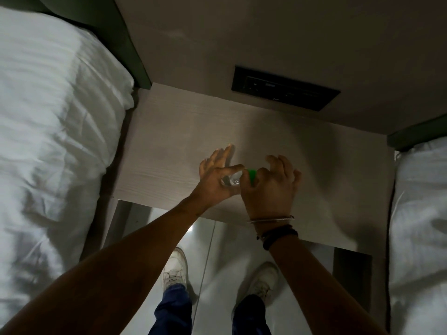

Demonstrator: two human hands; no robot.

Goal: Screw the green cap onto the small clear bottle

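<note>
left hand (219, 176) – fingers closed round the small clear bottle (229, 182), held above the counter (169, 141) | right hand (268, 187) – fingers pinched on the green cap (251, 174), cap touching the bottle's end | beds on both sides
</note>
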